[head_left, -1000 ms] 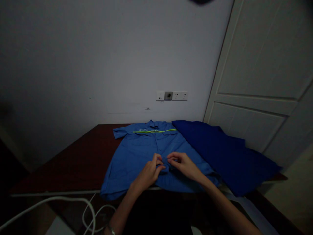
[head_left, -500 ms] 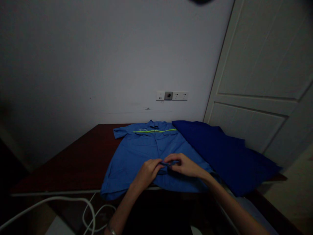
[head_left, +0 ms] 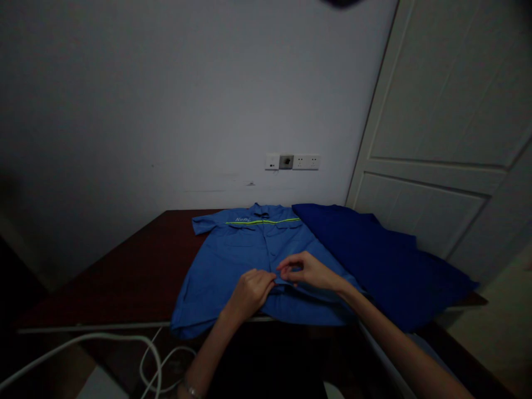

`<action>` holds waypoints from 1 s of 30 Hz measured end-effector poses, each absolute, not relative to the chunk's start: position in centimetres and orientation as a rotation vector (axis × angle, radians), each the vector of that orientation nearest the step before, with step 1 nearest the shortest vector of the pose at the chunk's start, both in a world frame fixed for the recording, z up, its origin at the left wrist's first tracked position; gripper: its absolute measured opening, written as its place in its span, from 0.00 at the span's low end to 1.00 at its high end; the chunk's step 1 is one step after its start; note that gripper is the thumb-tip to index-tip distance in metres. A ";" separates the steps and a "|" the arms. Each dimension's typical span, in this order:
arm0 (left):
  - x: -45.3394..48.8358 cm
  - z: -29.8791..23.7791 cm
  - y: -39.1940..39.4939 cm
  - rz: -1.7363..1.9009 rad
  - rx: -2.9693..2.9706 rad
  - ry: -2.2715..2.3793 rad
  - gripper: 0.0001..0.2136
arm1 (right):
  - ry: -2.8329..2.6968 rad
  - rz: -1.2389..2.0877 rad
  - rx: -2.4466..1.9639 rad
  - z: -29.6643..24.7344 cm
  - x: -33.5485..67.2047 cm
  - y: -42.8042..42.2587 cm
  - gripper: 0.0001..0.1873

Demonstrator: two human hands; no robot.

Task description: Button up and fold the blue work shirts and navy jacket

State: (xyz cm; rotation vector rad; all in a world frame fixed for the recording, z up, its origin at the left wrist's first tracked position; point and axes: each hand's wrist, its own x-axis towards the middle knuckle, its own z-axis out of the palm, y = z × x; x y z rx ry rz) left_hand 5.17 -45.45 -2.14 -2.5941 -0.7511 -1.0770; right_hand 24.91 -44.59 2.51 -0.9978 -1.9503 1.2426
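Observation:
A blue short-sleeved button-up shirt (head_left: 236,255) lies front up on the table, its collar toward the wall and a yellow-green stripe across its chest. My left hand (head_left: 253,288) pinches the front placket near the hem, lifting the cloth a little. Just right of those fingertips is my right hand (head_left: 305,270), its fingers curved and apart over the placket, with no cloth visibly gripped. The button at this spot, if any, is hidden by my fingers.
A darker blue cloth (head_left: 374,260) covers the right side of the dark red table (head_left: 124,271). White cables (head_left: 120,337) hang at the lower left. Behind are a wall with sockets (head_left: 306,162) and a white door (head_left: 436,138).
My right hand has let go of the placket edge and risen slightly, its fingers parting. The shirt front has flattened there. My left hand keeps its pinch in nearly the same place.

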 end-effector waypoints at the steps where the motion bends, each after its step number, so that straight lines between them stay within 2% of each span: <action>1: 5.1 -2.2 -45.4 -1.057 -2.569 -0.743 0.08 | -1.965 1.223 -0.997 2.5 24.8 -44.6 0.15; 7: 5.0 -2.5 -45.3 -0.970 -2.441 -0.739 0.09 | -2.137 0.902 -0.986 3.3 24.2 -45.3 0.10; 12: 5.0 -2.5 -45.4 -0.967 -2.404 -0.714 0.09 | -2.330 0.589 -0.963 4.4 24.1 -46.1 0.10; 22: 5.3 -2.5 -45.6 -0.978 -2.461 -0.699 0.09 | -2.550 0.320 -0.958 5.4 23.9 -46.5 0.12; 27: 5.1 -2.3 -46.1 -1.265 -2.733 -1.001 0.09 | -2.594 0.175 -0.925 5.4 24.0 -46.8 0.13; 30: 5.0 -1.9 -46.3 -1.494 -2.913 -1.405 0.14 | -2.615 0.061 -0.905 5.0 24.1 -47.0 0.13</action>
